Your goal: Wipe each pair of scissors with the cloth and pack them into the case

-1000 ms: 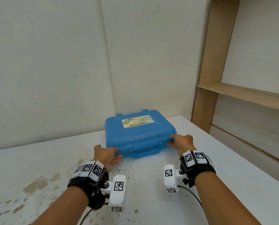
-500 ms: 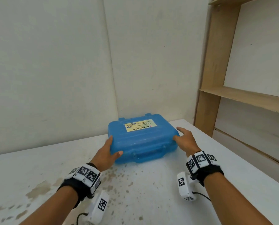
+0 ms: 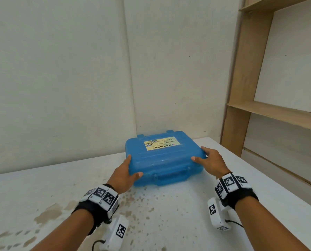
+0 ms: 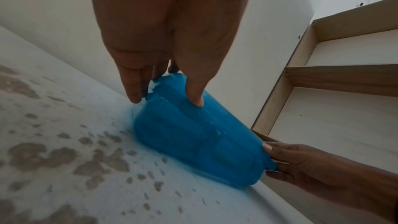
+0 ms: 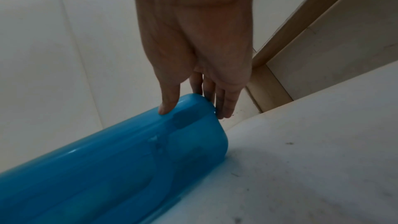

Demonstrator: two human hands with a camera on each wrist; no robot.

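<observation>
case (image 3: pixel 162 160), blue and translucent with its lid down, sits on the white stained worktop (image 3: pixel 151 214) near the back corner where the two walls meet, its carry handle (image 3: pixel 171 175) facing the person and a yellow label (image 3: pixel 161 144) on the lid. left hand (image 3: pixel 123 175) clasps the case's near left corner, thumb lying on the front wall and fingers running along the left side; in the left wrist view the thumb and fingers straddle that corner. right hand (image 3: pixel 211 163) clasps the near right corner, thumb on the lid's edge and fingers down the right side wall. case lies between the two hands, touching both. wooden shelf unit (image 3: pixel 259 109) stands just right of the worktop.
</observation>
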